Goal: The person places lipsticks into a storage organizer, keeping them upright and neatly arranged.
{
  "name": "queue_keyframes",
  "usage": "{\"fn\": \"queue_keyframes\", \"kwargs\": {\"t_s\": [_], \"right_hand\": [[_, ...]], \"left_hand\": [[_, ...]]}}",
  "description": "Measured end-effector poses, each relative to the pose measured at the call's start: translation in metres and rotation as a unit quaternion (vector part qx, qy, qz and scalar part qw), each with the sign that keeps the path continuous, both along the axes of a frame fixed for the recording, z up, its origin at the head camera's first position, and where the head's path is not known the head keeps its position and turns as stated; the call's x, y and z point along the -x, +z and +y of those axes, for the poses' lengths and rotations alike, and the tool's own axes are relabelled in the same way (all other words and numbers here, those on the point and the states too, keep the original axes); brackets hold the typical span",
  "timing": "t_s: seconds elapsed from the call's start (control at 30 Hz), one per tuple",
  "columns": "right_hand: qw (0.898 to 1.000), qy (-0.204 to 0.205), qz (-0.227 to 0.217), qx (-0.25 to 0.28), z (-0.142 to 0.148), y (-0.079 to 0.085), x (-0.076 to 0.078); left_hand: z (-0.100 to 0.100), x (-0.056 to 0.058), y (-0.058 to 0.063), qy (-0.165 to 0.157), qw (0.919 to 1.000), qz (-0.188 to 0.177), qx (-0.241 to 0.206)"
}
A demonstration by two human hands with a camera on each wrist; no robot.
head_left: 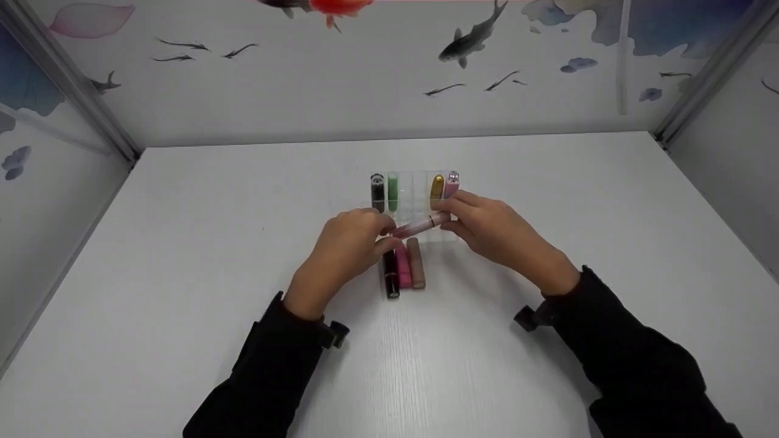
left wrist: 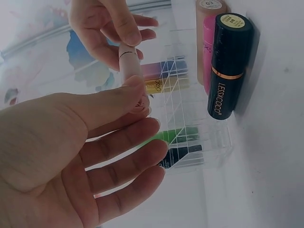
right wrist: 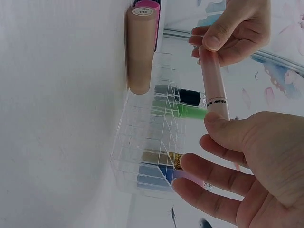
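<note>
Both hands hold a pale pink lip gloss tube (head_left: 420, 226) between them, slanted over the front of a clear acrylic holder (head_left: 415, 191). My left hand (head_left: 352, 240) pinches its left end between thumb and index finger, the other fingers spread loosely. At the paler end past the dark ring, my right hand (head_left: 496, 228) pinches with thumb and index finger. Below the left fingers, a black tube (left wrist: 230, 66) marked LESSXCOCO, a bright pink tube (head_left: 404, 267) and a beige-brown tube (right wrist: 140, 52) lie side by side on the table.
In the holder stand a black tube (head_left: 377, 190) and a green tube (head_left: 392, 190) at left, a gold tube (head_left: 437, 185) and a pink tube with a jewelled cap (head_left: 452, 181) at right. The white table (head_left: 182, 274) meets printed panels at the back and sides.
</note>
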State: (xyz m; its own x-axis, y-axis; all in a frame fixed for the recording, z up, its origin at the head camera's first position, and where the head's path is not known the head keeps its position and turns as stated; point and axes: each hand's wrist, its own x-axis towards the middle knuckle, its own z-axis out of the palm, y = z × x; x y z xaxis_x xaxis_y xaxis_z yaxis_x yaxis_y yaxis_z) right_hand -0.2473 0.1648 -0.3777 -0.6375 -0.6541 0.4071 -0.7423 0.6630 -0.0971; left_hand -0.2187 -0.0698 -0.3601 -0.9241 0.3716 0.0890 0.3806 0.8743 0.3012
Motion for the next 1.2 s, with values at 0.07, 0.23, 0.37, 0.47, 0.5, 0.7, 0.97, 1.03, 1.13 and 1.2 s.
{"fn": "queue_keyframes", "kwargs": {"t_s": [0.07, 0.23, 0.37, 0.47, 0.5, 0.7, 0.97, 1.03, 1.13, 1.2], "right_hand": [[1.000, -0.004, 0.003, 0.003, -0.0004, -0.0002, 0.0001], [1.000, -0.012, 0.009, 0.001, -0.0013, -0.0006, 0.0003], [1.000, -0.016, -0.001, 0.001, -0.0014, -0.0007, 0.0001], [1.000, -0.017, -0.006, 0.005, -0.0016, -0.0006, 0.0002], [1.000, -0.017, -0.005, 0.006, -0.0016, -0.0006, 0.0002], [1.000, -0.023, -0.001, 0.003, -0.0022, -0.0012, 0.0001], [0.999, -0.038, -0.008, 0.009, -0.0021, -0.0034, 0.0019], [0.999, -0.041, -0.022, 0.018, -0.0012, -0.0038, 0.0023], [0.998, -0.041, -0.046, 0.026, -0.0004, -0.0040, 0.0027], [0.997, -0.036, -0.062, 0.032, -0.0002, -0.0039, 0.0031]], "left_hand": [[0.0006, -0.0001, -0.0003, -0.004, 1.0000, -0.002, 0.002], [0.0005, -0.0001, 0.0002, -0.008, 1.0000, 0.000, 0.003], [-0.0008, -0.0005, 0.0014, -0.004, 1.0000, 0.000, 0.002], [-0.0013, -0.0006, 0.0020, -0.002, 1.0000, -0.005, 0.000], [-0.0013, -0.0007, 0.0020, -0.002, 1.0000, -0.009, -0.001], [0.0002, -0.0020, 0.0020, -0.007, 0.9995, -0.029, 0.001], [0.0004, -0.0027, 0.0012, -0.014, 0.9989, -0.045, 0.005], [0.0001, -0.0034, 0.0010, -0.016, 0.9989, -0.043, 0.008], [-0.0005, -0.0041, 0.0006, -0.018, 0.9993, -0.032, 0.007], [-0.0011, -0.0040, 0.0009, -0.016, 0.9996, -0.022, 0.005]]}}
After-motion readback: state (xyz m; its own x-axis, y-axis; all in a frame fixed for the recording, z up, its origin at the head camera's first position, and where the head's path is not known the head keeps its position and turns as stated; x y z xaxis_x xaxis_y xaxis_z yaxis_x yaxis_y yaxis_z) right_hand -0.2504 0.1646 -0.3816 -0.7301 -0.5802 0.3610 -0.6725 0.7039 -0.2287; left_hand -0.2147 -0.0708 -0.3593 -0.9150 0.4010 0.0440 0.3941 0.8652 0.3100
